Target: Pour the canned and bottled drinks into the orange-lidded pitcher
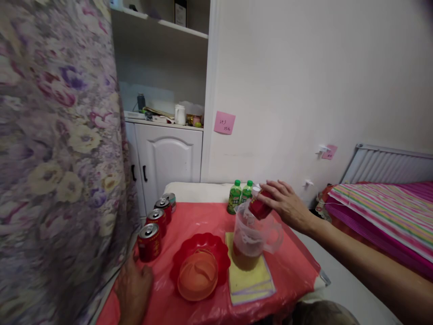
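My right hand (pixel 278 198) is wrapped round a red can (pixel 260 206), tilted over the mouth of a clear plastic pitcher (pixel 248 234). Brownish liquid with some foam shows in the pitcher, which stands on a folded yellow cloth (pixel 252 285). My left hand (pixel 133 284) rests at the table's left edge with its fingers apart, holding nothing, just below the nearest red can (pixel 149 243). Behind that one, more cans (pixel 157 220) stand in a row. A red scalloped bowl (pixel 222 256) holds an orange-looking translucent round item (pixel 198 276), left of the pitcher.
Two green-capped bottles (pixel 234 198) stand behind the pitcher on the red-covered table (pixel 199 219). A floral curtain (pixel 61 158) hangs close on the left. Cupboard shelves (pixel 162 122) are behind, and a bed (pixel 389 212) is at the right.
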